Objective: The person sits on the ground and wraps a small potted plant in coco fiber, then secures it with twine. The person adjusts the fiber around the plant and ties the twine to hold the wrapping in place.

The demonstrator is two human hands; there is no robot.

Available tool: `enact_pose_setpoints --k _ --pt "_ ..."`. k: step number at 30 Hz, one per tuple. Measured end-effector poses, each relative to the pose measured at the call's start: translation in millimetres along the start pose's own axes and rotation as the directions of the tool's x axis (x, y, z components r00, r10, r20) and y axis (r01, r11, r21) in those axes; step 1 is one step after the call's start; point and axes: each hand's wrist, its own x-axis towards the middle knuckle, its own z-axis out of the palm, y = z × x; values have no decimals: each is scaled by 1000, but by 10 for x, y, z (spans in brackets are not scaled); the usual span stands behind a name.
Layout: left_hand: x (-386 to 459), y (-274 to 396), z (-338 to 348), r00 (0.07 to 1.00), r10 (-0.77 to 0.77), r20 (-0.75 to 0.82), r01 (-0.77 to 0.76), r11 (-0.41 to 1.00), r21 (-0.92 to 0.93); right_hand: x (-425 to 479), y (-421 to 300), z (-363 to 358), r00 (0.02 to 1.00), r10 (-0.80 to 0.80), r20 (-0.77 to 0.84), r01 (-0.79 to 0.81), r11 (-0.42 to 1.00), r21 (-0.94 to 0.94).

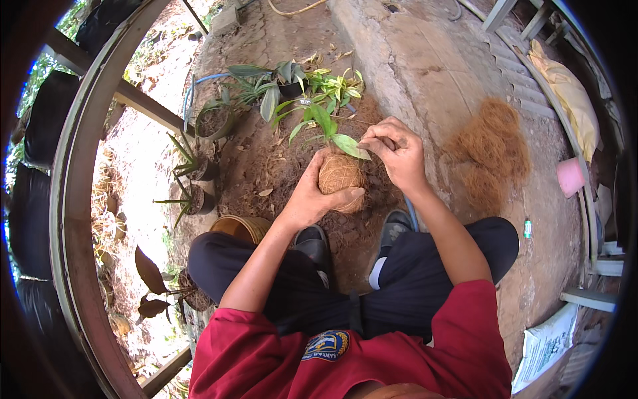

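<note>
A ball wrapped in coconut fibre and thin thread (341, 175) rests in my left hand (310, 198), the thumb pressed across its lower front. From its top grows a small plant with broad green leaves (323, 119). Just above and to the right, my right hand (400, 155) has its thumb and fingers pinched together beside the lowest leaf. A fine thread (359, 168) appears to run from the ball up to these fingertips. The ball is held over a heap of dark soil (381, 187), between my two shoes.
Loose coconut fibre (491, 149) lies on the concrete to the right, with a small green cylinder (527, 228) nearer me. Potted plants (199, 167) and a brown bucket (241, 228) stand at left. Cut leafy plants (336, 85) lie ahead. A pink container (570, 177) sits at far right.
</note>
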Motion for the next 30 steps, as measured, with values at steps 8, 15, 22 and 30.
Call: enact_pose_setpoints --k 8,15,22,30 --pt "-3 -16 -60 990 93 102 -115 966 230 -60 -54 11 959 145 244 -137 989 -48" --pt "-32 9 -132 998 -36 58 46 983 -180 -79 192 105 997 -7 77 5 999 33" --pt "32 -72 -211 996 -43 72 81 726 -683 -246 220 124 930 298 216 -186 887 -422" --pt "163 -217 -329 962 -108 -252 -42 850 -525 -114 -329 26 730 347 589 124 780 -614"
